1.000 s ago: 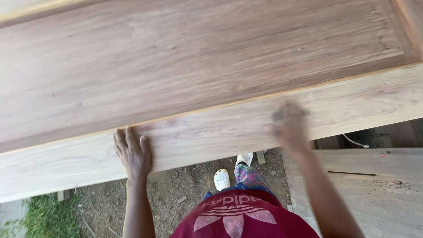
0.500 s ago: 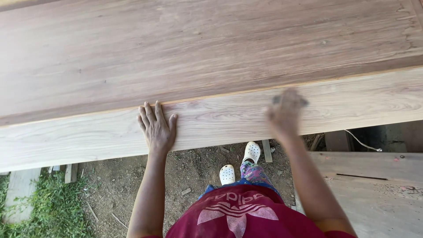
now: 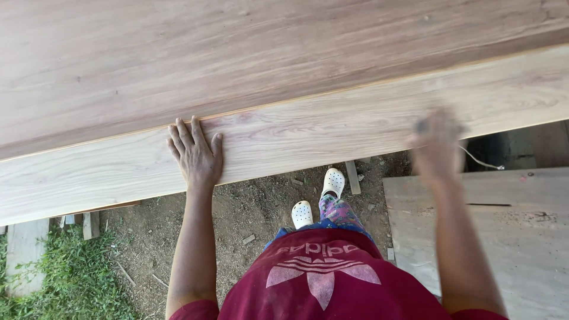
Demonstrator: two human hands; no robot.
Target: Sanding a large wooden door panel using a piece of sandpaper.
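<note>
Both hands slid rightward along near edge of wooden door panel (image 3: 332, 127): left hand (image 3: 195, 155) spread flat, pressing; right hand (image 3: 437, 148) blurred mid-rub, grip unclear

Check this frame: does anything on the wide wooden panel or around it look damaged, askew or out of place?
Nothing stands out. The wide pale wooden panel looks whole. The left hand lies flat on its lighter edge rail. The right hand is motion-blurred and seems to hold something small and dark. Wood scraps lie on the dirt.
</note>
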